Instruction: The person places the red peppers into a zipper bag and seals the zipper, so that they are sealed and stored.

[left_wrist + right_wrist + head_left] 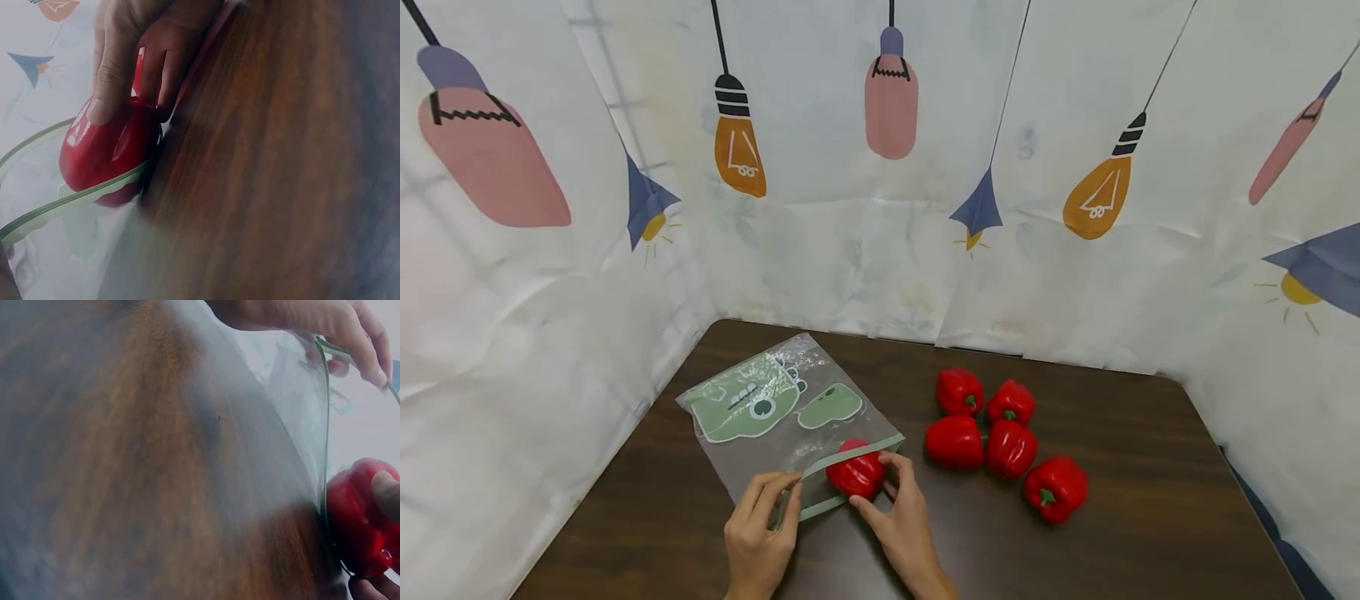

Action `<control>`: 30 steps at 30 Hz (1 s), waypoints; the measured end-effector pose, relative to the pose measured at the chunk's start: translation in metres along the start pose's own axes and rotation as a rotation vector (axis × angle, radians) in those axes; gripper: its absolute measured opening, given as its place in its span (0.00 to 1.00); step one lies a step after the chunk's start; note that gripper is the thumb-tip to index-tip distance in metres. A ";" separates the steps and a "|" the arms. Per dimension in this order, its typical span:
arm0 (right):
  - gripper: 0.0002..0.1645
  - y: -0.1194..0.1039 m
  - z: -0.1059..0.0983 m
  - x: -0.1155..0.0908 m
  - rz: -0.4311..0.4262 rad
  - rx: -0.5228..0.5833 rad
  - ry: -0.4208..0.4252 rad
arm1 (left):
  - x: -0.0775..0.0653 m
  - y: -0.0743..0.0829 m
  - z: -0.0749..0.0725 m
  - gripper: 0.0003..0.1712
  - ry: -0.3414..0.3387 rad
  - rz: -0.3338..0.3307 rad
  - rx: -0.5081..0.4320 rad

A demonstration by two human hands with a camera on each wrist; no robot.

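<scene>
A clear zip bag (748,460) with green cartoon prints lies on the table, its green-edged mouth held apart toward the person. My left hand (760,532) pinches the bag's rim near the left end of the mouth. With thumb and fingers, my right hand (904,527) grips a red bell pepper (859,477) at the right part of the mouth. That bell pepper (109,147) is partly inside, the green rim crossing in front of it in the left wrist view. In the right wrist view, the left fingers (359,353) are on the rim above the pepper.
Several more red bell peppers (953,442) lie grouped on the dark wooden table (1120,542), right of the bag. One pepper (1056,489) sits nearest the front right. A white printed cloth (835,267) hangs behind the table and along both sides.
</scene>
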State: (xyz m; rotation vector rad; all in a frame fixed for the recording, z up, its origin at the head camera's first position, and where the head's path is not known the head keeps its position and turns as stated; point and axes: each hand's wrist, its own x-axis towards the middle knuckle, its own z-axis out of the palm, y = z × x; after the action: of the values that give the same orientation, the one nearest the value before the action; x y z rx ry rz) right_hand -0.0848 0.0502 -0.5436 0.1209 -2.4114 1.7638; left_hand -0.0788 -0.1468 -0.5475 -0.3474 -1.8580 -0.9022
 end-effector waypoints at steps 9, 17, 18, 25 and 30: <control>0.41 0.002 -0.004 0.002 -0.043 -0.025 0.018 | 0.000 0.003 0.005 0.03 0.001 -0.003 -0.034; 0.43 0.001 -0.005 0.005 -0.078 -0.052 0.004 | 0.005 0.003 0.006 0.03 -0.004 0.004 -0.045; 0.43 0.002 -0.005 0.005 -0.081 -0.048 -0.009 | 0.005 0.003 0.005 0.03 -0.005 0.001 -0.045; 0.41 0.003 -0.002 0.002 -0.137 0.047 -0.055 | 0.006 0.003 0.001 0.05 -0.004 -0.015 -0.055; 0.40 0.004 -0.002 0.002 -0.163 0.098 -0.080 | 0.005 0.004 0.001 0.08 -0.002 -0.028 -0.049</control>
State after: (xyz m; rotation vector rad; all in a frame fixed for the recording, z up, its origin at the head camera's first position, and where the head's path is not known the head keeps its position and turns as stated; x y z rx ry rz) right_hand -0.0875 0.0536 -0.5468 0.3946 -2.2937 1.8340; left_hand -0.0792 -0.1437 -0.5420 -0.3536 -1.8490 -0.9678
